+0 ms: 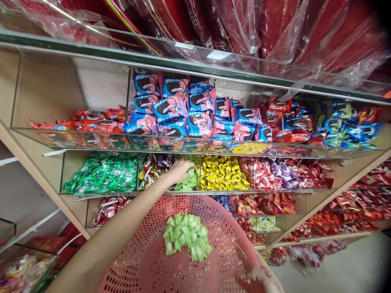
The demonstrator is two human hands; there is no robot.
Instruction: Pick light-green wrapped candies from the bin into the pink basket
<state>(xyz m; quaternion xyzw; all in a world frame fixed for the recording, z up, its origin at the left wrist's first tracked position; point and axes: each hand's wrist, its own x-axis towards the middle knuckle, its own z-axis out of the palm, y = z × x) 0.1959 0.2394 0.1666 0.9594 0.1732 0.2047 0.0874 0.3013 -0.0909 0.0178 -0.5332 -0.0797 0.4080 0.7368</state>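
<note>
My left hand (pixel 182 170) reaches into a shelf compartment of light green wrapped candies (pixel 190 181), its fingers curled down among them; the fingertips and anything between them are hidden. Below it, a pink perforated basket (pixel 146 228) holds a small heap of light green candies (pixel 187 236). At the basket's lower right, my right hand (pixel 259 278) grips the rim, its fingers seen partly through the plastic wall.
Clear dividers (pixel 200 173) and a glass ledge (pixel 146 144) border the compartment. Green candies (pixel 105 173) lie to the left, yellow candies (pixel 224 173) to the right. Blue and pink cookie packs (pixel 171 108) stand above. Red bags (pixel 275 24) hang over the top shelf.
</note>
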